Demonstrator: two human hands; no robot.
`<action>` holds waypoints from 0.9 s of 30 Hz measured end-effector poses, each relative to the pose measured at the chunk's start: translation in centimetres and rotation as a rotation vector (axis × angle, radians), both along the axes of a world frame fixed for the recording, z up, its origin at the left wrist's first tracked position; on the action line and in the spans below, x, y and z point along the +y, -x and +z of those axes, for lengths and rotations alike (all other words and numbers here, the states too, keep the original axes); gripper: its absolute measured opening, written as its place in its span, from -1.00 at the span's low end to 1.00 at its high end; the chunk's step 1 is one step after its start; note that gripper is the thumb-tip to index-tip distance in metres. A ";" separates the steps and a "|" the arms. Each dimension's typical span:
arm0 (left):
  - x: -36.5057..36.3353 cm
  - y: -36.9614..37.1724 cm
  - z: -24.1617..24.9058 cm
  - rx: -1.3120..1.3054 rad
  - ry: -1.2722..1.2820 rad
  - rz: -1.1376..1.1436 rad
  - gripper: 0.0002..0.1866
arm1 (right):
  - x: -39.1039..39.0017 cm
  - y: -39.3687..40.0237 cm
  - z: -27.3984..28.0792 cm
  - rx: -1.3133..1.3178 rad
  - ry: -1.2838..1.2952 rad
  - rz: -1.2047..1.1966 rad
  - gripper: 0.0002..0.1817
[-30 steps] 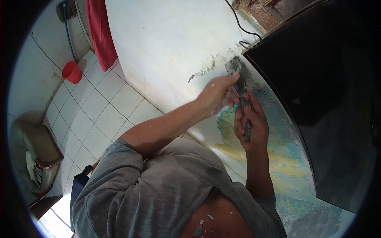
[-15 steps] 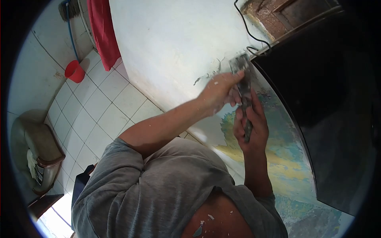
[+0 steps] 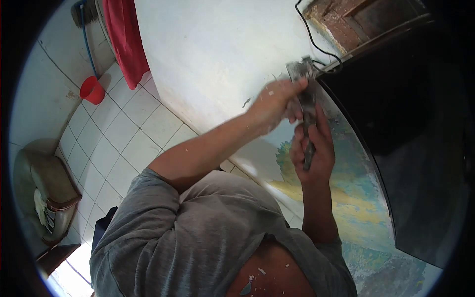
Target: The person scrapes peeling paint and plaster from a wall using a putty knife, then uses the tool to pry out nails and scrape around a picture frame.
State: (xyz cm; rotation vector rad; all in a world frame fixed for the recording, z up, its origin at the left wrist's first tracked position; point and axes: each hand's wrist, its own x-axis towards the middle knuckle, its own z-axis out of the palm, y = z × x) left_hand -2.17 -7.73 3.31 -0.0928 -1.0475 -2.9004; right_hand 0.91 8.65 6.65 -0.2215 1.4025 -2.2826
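A putty knife (image 3: 308,101) with a dark handle and a broad, smeared blade is held upright in view, its blade end near the corner of a large black panel. My right hand (image 3: 317,151) is wrapped round its handle. Higher up, my left hand (image 3: 276,103) grips the knife by the blade, thumb pressed on the metal. Behind the blade, the white wall (image 3: 213,64) shows cracks and flaked spots. Below my hands the wall surface is patched with peeling green and yellow paint (image 3: 341,193).
The black panel (image 3: 410,128) fills the right side, with a black cable (image 3: 316,42) and a brown wooden piece (image 3: 356,24) above it. At left are a red bucket (image 3: 92,90), a red curtain (image 3: 121,39), a padded armchair (image 3: 49,178) and white floor tiles (image 3: 118,143).
Both hands and the putty knife have shifted slightly upward, bringing the blade nearer the cable. My left hand now covers more of the cracked patch.
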 end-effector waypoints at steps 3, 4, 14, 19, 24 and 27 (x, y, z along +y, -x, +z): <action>-0.5 -0.4 0.4 -0.031 -0.056 -0.021 -0.57 | -0.7 0.3 0.1 0.049 0.026 0.092 -0.36; -0.1 -0.7 0.0 -0.036 -0.028 -0.007 -0.58 | -0.1 0.0 -0.3 0.041 0.048 0.102 -0.36; 2.5 -0.9 -1.7 -0.034 -0.036 -0.105 -0.60 | 1.9 -1.3 -0.9 0.007 0.047 0.040 -0.39; 2.7 -2.0 -1.1 -0.102 -0.037 -0.139 -0.59 | 2.6 -2.0 -1.3 0.007 0.034 0.002 -0.40; 1.8 -1.1 -1.6 -0.092 -0.037 -0.064 -0.59 | 1.2 -0.9 -1.5 -0.023 -0.021 -0.039 -0.39; -0.2 -0.8 -1.5 -0.054 -0.026 -0.017 -0.59 | -0.8 -0.6 -1.6 0.037 0.009 0.051 -0.38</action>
